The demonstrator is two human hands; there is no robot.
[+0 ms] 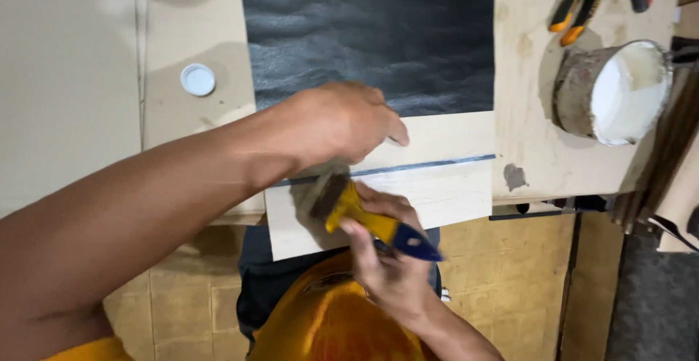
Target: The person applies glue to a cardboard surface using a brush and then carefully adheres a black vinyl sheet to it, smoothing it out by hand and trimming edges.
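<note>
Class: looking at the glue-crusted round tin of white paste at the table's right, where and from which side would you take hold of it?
Probably grip the glue-crusted round tin around its outer side wall, coming from the left. Its open mouth tilts rightward showing wet white paste, so the rim is messy, and orange-handled pliers crowd the top.

Pale raw wood, black grained sheet, glue-crusted tin.

Matt plywood counter (531, 135), stained in patches; smooth light wooden board (444, 186) with faint grain; black leather-like sheet (371, 33), finely textured with a soft sheen; glossy yellow and blue plastic brush (371, 222) handle; rough, caked can (608, 91) holding smooth white paste; matt white plastic cap (198, 80); rubbery orange-black pliers (582, 0).
</note>
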